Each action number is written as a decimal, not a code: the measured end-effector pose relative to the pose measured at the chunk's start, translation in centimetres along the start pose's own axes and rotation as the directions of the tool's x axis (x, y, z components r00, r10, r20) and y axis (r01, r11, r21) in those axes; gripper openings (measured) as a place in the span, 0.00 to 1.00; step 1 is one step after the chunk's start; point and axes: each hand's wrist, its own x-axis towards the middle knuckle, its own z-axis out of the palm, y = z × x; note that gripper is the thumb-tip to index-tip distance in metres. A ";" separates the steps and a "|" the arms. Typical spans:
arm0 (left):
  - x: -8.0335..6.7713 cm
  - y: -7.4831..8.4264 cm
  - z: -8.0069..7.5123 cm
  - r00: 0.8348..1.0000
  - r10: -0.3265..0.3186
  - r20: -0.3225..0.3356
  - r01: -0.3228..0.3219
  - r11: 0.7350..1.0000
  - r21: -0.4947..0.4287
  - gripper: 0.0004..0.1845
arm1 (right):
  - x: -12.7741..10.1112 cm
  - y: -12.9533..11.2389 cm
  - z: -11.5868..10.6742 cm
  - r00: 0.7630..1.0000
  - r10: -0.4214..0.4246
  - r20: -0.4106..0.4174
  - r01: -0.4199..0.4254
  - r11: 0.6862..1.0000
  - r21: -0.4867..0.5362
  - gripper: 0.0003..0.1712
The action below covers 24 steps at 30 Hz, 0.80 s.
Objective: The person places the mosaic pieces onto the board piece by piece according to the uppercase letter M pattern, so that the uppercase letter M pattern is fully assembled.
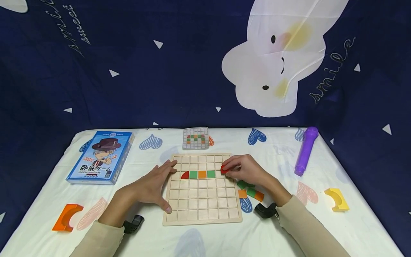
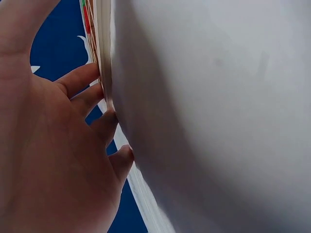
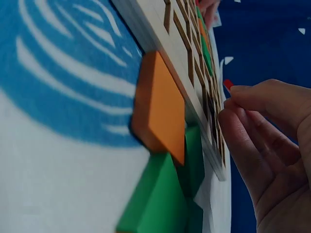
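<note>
I see the left hand lying flat, fingers straight and spread, on the left edge of the wooden grid board; in the left wrist view its fingertips touch the board's side. The right hand pinches a small red piece between curled fingers and thumb, right at the board's right edge, level with the filled row.

From largest down: the desk wears a white cloth printed with blue and pink hearts, under a dark blue backdrop. The board lies at the centre of it, between my two hands. A blue game box rests well to the left, and a purple microphone-shaped toy to the far right. A small pattern card sits just beyond the board's far edge. An orange curved block lies near the left front, a yellow curved block on the right. On the board one row holds a red quarter-round, a green tile, an orange tile and another green tile. Loose green and orange pieces lie just beside the board's right edge, under my right wrist.
</note>
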 end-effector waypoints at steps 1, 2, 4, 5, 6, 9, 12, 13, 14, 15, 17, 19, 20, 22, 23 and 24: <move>0.0 0.0 0.0 1.000 -0.001 0.001 0.001 1.000 -0.001 0.73 | 0.0 0.0 0.1 1.000 -0.007 0.001 0.007 1.000 0.002 0.08; 0.0 0.0 0.0 1.000 -0.002 0.002 0.002 1.000 -0.003 0.74 | 0.1 -0.1 0.2 1.000 -0.014 0.000 0.014 1.000 0.004 0.08; 0.0 0.1 0.0 1.000 -0.004 0.004 0.004 1.000 -0.005 0.74 | 0.1 -0.1 0.5 1.000 -0.023 -0.001 0.023 1.000 0.003 0.08; 0.0 0.1 0.0 1.000 -0.004 0.005 0.004 1.000 -0.006 0.74 | 0.2 -0.1 0.6 1.000 -0.028 -0.001 0.028 1.000 0.003 0.08; 0.0 0.1 -0.1 1.000 -0.003 0.004 0.003 1.000 -0.003 0.74 | 0.2 -0.1 0.7 1.000 -0.030 -0.001 0.030 1.000 0.001 0.09; 0.0 0.1 -0.1 1.000 0.000 0.001 0.000 1.000 0.001 0.74 | 0.4 -0.2 1.0 0.999 -0.039 0.003 0.039 0.999 -0.019 0.09; 0.0 0.0 0.0 1.000 0.002 -0.004 -0.002 1.000 0.003 0.74 | 0.5 -0.3 1.2 0.999 -0.045 0.007 0.045 0.998 -0.053 0.08; 0.0 -0.1 0.0 1.000 0.002 -0.006 -0.002 1.000 0.002 0.74 | 0.6 -0.4 1.3 0.999 -0.044 0.009 0.045 0.997 -0.064 0.08; 0.0 -0.1 0.1 1.000 0.004 -0.007 -0.003 1.000 0.004 0.74 | 0.6 -0.5 1.3 0.999 -0.043 0.011 0.043 0.996 -0.076 0.08; 0.0 -0.1 0.1 1.000 0.006 -0.009 -0.006 1.000 0.006 0.74 | 0.6 -0.5 1.3 0.999 -0.040 0.013 0.041 0.996 -0.083 0.08; 0.1 -0.2 0.2 1.000 0.000 -0.008 0.000 1.000 0.010 0.76 | 0.7 -0.7 1.4 0.999 -0.032 0.017 0.034 0.995 -0.096 0.08; 0.2 -0.2 0.3 1.000 -0.004 -0.008 0.004 1.000 0.015 0.77 | 0.8 -0.9 1.5 0.999 -0.024 0.021 0.026 0.994 -0.110 0.08; 0.3 -0.3 0.3 1.000 -0.009 -0.007 0.009 1.000 0.015 0.78 | 0.8 -0.9 1.5 1.000 -0.020 0.023 0.023 0.993 -0.116 0.08; 0.4 -0.3 0.3 1.000 -0.024 -0.002 0.024 1.000 0.014 0.79 | 0.9 -1.0 1.6 1.000 -0.017 0.025 0.020 0.992 -0.128 0.08; 0.4 -0.3 0.4 1.000 -0.021 -0.004 0.021 1.000 0.015 0.79 | 0.9 -1.1 1.6 1.000 -0.016 0.026 0.019 0.991 -0.135 0.08; 0.4 -0.4 0.4 1.000 -0.019 -0.005 0.019 1.000 0.016 0.78 | 0.9 -1.1 1.7 1.000 -0.015 0.027 0.019 0.990 -0.141 0.08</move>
